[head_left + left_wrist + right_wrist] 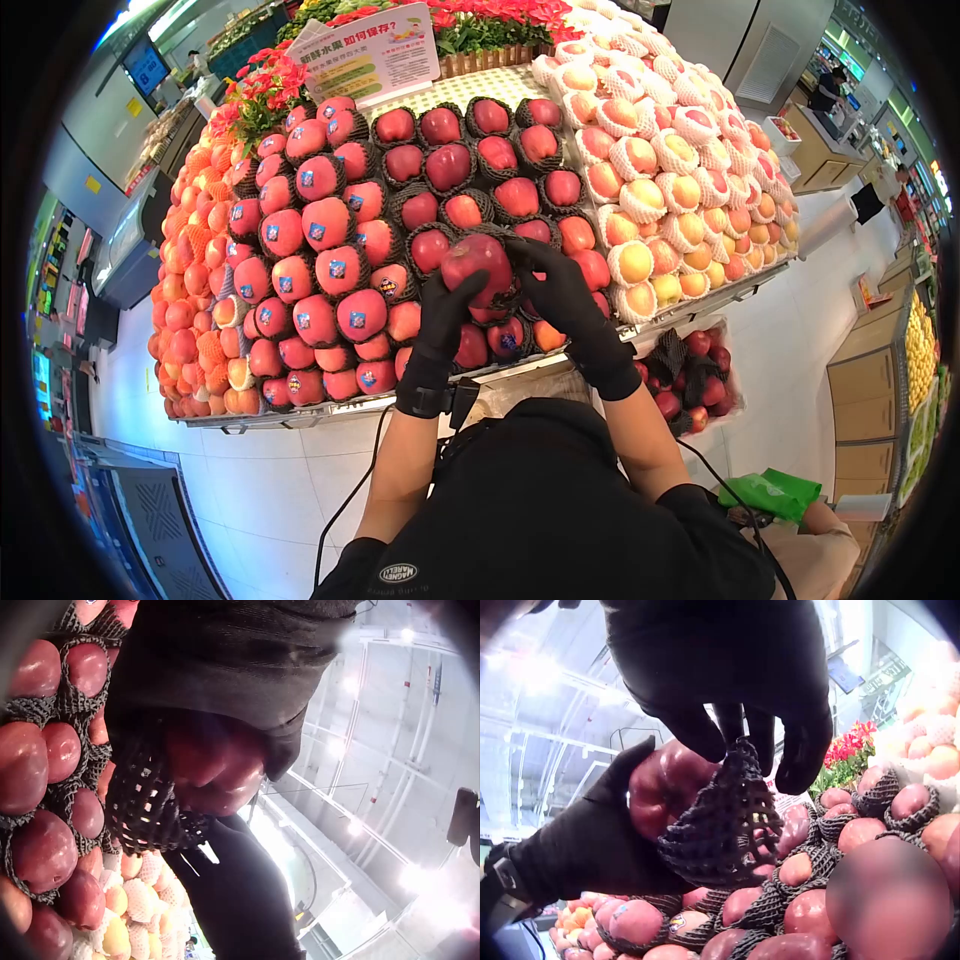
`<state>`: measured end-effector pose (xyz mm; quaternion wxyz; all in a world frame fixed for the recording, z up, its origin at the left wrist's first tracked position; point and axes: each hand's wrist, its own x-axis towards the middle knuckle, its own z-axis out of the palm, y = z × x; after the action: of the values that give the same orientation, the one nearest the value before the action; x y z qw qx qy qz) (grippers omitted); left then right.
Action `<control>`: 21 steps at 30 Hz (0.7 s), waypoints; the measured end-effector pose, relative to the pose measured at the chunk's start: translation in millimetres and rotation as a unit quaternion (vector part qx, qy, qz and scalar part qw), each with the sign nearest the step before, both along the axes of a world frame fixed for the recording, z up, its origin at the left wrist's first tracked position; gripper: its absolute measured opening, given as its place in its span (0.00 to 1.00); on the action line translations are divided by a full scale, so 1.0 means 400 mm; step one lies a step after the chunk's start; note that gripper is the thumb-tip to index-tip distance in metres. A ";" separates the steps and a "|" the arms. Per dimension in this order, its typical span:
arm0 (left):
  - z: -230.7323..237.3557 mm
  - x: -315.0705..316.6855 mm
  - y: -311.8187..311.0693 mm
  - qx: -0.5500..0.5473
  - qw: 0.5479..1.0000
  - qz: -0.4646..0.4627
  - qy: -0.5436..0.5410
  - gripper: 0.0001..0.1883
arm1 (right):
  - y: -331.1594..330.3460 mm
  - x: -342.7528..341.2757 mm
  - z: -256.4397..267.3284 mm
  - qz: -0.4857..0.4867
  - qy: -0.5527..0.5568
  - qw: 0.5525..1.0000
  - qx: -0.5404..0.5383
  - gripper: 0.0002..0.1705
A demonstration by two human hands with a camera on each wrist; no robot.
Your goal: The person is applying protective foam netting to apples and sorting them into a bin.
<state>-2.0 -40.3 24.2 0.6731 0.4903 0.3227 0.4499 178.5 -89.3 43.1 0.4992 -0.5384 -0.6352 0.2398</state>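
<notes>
In the head view a dark red apple (475, 265) is held up in front of the display by my black-gloved left hand (442, 315). The right wrist view shows the left palm (604, 829) cupped under this apple (667, 791). A black foam net (724, 825) covers part of the fruit and stretches up to a gathered tip. My right hand (562, 292), also gloved in black, pinches that tip with its fingertips (705, 742). From the left wrist, the bare part of the apple (217, 765) shows beside the net (146, 799).
Red apples (337, 268) in black nets fill the sloped display. Peach-coloured fruit (640, 205) in white nets lies to the right. A printed sign (370, 55) and red flowers (270, 95) stand behind. A bag of apples (690, 375) is on the floor, lower right.
</notes>
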 end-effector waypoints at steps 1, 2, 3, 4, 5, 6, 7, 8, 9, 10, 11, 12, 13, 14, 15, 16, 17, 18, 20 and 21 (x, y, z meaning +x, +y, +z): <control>0.004 0.002 0.001 0.008 1.000 0.002 0.012 0.24 | -0.007 -0.005 0.001 0.008 0.079 0.997 -0.022 0.25; 0.005 0.005 0.002 0.012 1.000 0.002 0.020 0.25 | -0.013 -0.007 0.011 0.019 0.113 0.992 -0.045 0.25; 0.005 0.010 0.002 0.017 1.000 0.001 0.026 0.26 | -0.021 -0.006 0.029 0.030 0.147 0.986 -0.068 0.25; 0.005 0.015 0.003 0.021 0.999 0.001 0.033 0.26 | -0.026 -0.006 0.038 0.040 0.180 0.978 -0.092 0.25; 0.010 0.020 0.001 0.029 0.998 0.010 0.051 0.26 | -0.029 -0.006 0.038 0.029 0.192 0.978 -0.080 0.26; 0.019 0.023 -0.002 0.038 0.997 0.018 0.068 0.27 | -0.031 -0.007 0.037 0.019 0.203 0.977 -0.068 0.26; 0.028 0.025 -0.005 0.047 0.995 0.027 0.085 0.27 | -0.030 -0.007 0.038 0.008 0.214 0.975 -0.056 0.27; 0.035 0.026 -0.007 0.049 0.995 0.027 0.084 0.27 | -0.026 0.003 0.031 0.008 0.240 0.969 -0.050 0.27; 0.042 0.026 -0.009 0.052 0.995 0.027 0.082 0.27 | -0.020 0.021 0.016 0.008 0.266 0.963 -0.044 0.27; 0.046 0.027 -0.010 0.054 0.995 0.027 0.080 0.27 | -0.014 0.033 0.002 0.009 0.292 0.956 -0.038 0.28; 0.048 0.028 -0.011 0.050 0.996 0.015 0.074 0.27 | -0.013 0.035 -0.012 0.011 0.269 0.961 -0.064 0.27; 0.050 0.029 -0.010 0.047 0.997 0.003 0.068 0.27 | -0.017 0.034 -0.026 0.013 0.245 0.965 -0.089 0.27; 0.052 0.030 -0.010 0.043 0.997 -0.010 0.062 0.27 | -0.020 0.031 -0.036 0.015 0.222 0.968 -0.114 0.27; 0.053 0.033 -0.011 0.054 0.996 -0.004 0.070 0.28 | -0.023 0.027 -0.042 0.027 0.251 0.961 -0.114 0.27; 0.054 0.037 -0.013 0.066 0.995 0.001 0.077 0.28 | -0.024 0.021 -0.045 0.039 0.279 0.953 -0.114 0.27; 0.056 0.041 -0.014 0.077 0.993 0.007 0.085 0.28 | -0.025 0.019 -0.047 0.051 0.308 0.943 -0.114 0.27; 0.061 0.043 -0.016 0.087 0.992 0.006 0.088 0.28 | -0.025 0.018 -0.044 0.039 0.314 0.940 -0.125 0.26; 0.068 0.044 -0.019 0.097 0.991 0.006 0.093 0.29 | -0.027 0.017 -0.040 0.027 0.321 0.937 -0.135 0.25; 0.069 0.045 -0.017 0.117 0.988 0.007 0.103 0.29 | -0.024 0.014 -0.038 -0.014 0.291 0.950 -0.112 0.24; 0.065 0.046 -0.014 0.127 0.986 0.009 0.109 0.29 | -0.019 0.012 -0.038 -0.042 0.254 0.963 -0.078 0.22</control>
<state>16.5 -46.0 50.0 0.5619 0.6148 0.3392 0.4373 183.4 -97.1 28.1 0.6102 -0.5233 -0.4433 0.3967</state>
